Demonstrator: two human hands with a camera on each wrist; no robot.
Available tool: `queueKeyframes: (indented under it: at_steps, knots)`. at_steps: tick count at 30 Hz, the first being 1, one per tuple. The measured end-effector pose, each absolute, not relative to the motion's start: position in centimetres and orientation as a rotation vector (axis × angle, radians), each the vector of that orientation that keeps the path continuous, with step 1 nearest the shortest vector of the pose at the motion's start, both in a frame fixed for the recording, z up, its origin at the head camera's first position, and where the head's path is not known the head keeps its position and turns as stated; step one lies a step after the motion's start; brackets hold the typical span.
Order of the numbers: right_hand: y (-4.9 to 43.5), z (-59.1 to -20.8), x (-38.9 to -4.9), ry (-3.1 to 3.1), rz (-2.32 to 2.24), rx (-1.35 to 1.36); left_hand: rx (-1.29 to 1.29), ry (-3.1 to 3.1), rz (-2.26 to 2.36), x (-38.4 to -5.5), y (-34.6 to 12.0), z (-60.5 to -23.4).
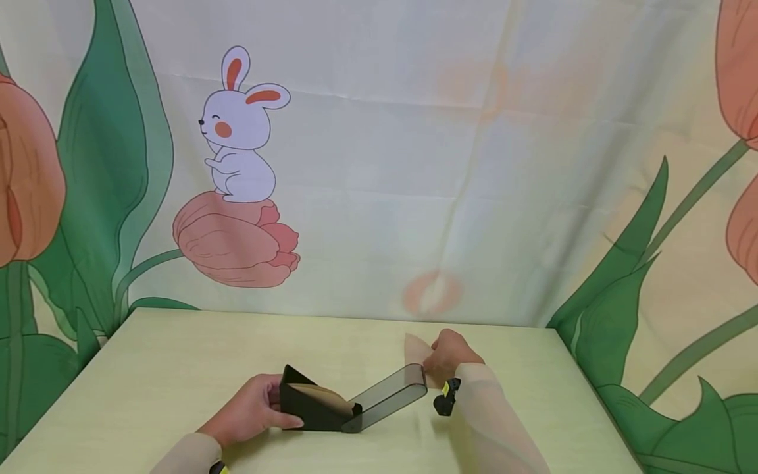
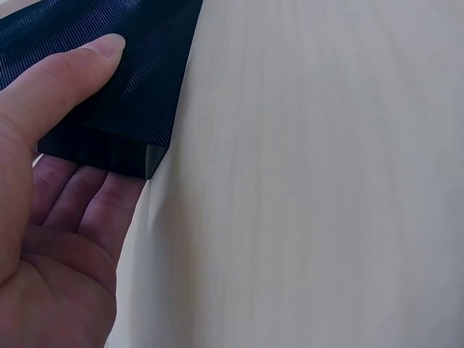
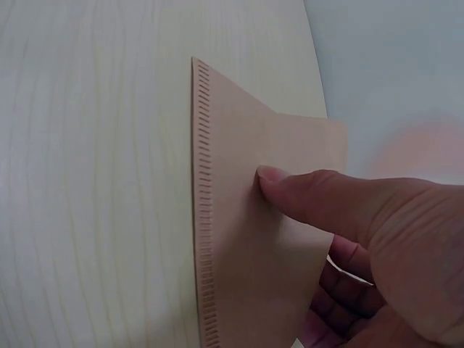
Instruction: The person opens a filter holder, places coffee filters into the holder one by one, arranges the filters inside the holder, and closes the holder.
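My left hand (image 1: 249, 409) grips a black coffee filter holder (image 1: 314, 413) at its left end, thumb along the near side. In the left wrist view the thumb lies on the ribbed wall of the black holder (image 2: 145, 87), with the fingers on its other side. Brown filter papers (image 1: 322, 394) stand inside, and the clear smoky lid (image 1: 391, 395) is swung out to the right. Beyond the lid's end, my right hand (image 1: 451, 352) pinches a single brown coffee filter (image 3: 243, 196) with a crimped edge; the thumb presses its face and the other fingers are partly behind it.
A pale wood-grain table (image 1: 195, 349) lies under both hands. Behind its far edge hangs a cloth backdrop (image 1: 379, 164) printed with tulips and a rabbit. Small black wrist cameras, including the right one (image 1: 445, 398), are strapped at the sleeves.
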State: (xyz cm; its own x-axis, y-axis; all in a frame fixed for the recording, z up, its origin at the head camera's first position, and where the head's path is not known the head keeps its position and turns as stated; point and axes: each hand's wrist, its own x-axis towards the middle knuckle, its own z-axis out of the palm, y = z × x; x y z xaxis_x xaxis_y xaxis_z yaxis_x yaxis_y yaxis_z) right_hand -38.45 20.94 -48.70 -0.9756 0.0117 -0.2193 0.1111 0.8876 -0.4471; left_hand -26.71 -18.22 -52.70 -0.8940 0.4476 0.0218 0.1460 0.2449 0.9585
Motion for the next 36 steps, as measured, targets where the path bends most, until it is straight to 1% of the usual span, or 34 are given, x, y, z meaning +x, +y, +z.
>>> queueKeyframes:
  at_steps: [10, 19, 25, 36]
  knots:
    - [21.0, -48.8, -38.3, 2.814, -0.756, 0.171, 0.577, 2.282, 1.676, -26.7, -18.2, -52.6]
    - [21.3, -49.2, -38.7, 2.839, -0.842, 0.016, 0.546, 2.256, 1.696, -26.7, -18.1, -52.5]
    - [22.0, -49.3, -38.7, 2.843, -0.947, 0.013, 0.534, 2.268, 1.686, -26.6, -18.1, -52.5]
    - [23.0, -47.4, -38.0, 2.778, -1.103, -0.08, 0.524, 2.269, 1.682, -26.7, -18.1, -52.5]
